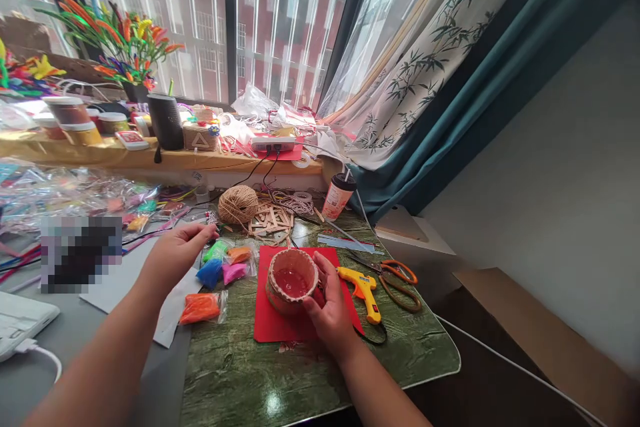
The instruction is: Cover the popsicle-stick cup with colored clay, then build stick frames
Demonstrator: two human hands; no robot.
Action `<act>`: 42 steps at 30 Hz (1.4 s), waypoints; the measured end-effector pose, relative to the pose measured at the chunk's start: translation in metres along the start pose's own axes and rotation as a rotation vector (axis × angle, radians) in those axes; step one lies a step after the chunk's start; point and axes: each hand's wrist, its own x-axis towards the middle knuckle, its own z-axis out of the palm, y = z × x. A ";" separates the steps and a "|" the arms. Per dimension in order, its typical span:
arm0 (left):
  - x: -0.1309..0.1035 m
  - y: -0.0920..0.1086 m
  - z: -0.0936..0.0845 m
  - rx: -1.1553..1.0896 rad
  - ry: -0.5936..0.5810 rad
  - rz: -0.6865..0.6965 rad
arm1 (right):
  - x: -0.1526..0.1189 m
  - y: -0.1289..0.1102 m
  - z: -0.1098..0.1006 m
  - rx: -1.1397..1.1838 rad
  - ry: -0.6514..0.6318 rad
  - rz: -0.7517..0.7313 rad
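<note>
A round pot (280,293) with a scalloped rim and a reddish inside stands on a red sheet (270,330). My right hand (333,310) holds its right side, thumb at the near rim and fingers around the far side. My left hand (175,253) hovers left of the pot, near the colored packets, its fingers pinched together; anything between the fingertips is too small to make out. Beneath it lie green (216,251), blue (210,274) and pink (234,272) packets, with an orange bag (200,308) closer to me.
Right of the sheet are a yellow glue gun (363,288) and orange-handled scissors (399,271). Behind stand a twine ball (238,205), wooden sticks (271,220) and a lidded cup (338,197). A white power bank (23,321) with a cable lies left.
</note>
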 end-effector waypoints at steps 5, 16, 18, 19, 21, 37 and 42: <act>-0.010 -0.027 0.040 0.328 -0.194 0.235 | 0.006 0.002 -0.030 -0.486 0.102 -0.009; -0.006 -0.054 0.074 0.453 -0.327 0.295 | 0.010 0.014 -0.041 -0.823 -0.130 0.072; -0.006 -0.050 0.073 0.378 -0.321 0.290 | 0.012 0.012 -0.040 -0.819 -0.129 0.092; -0.007 -0.047 0.073 0.330 -0.313 0.283 | 0.013 0.011 -0.040 -0.817 -0.126 0.103; -0.008 -0.039 0.070 0.215 -0.288 0.262 | 0.017 0.010 -0.039 -0.808 -0.120 0.127; -0.016 -0.020 0.026 -0.281 -0.207 0.002 | 0.022 0.021 -0.041 -0.514 0.061 0.260; -0.024 -0.019 0.038 0.073 -0.291 0.151 | 0.014 0.024 -0.040 -0.391 0.168 0.216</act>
